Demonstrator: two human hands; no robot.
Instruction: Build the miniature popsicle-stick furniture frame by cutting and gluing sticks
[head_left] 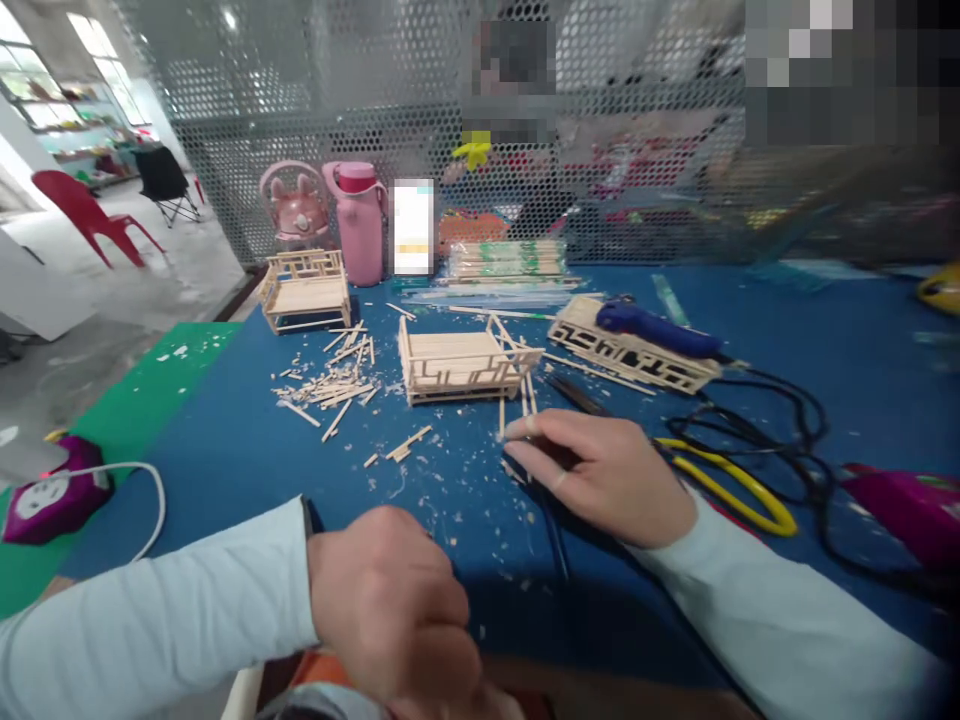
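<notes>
Sticks (502, 415) are lying by the near right corner of a wooden model (454, 360), which is standing between the far and near edges of the desk (225, 430). From afar I am watching the right hand (611, 470), thumb and forefinger almost meeting at the sticks' ends; whether it is pinching one, I cannot tell. Over the near edge, the left hand (390, 600) is hanging curled, its grip hidden.
</notes>
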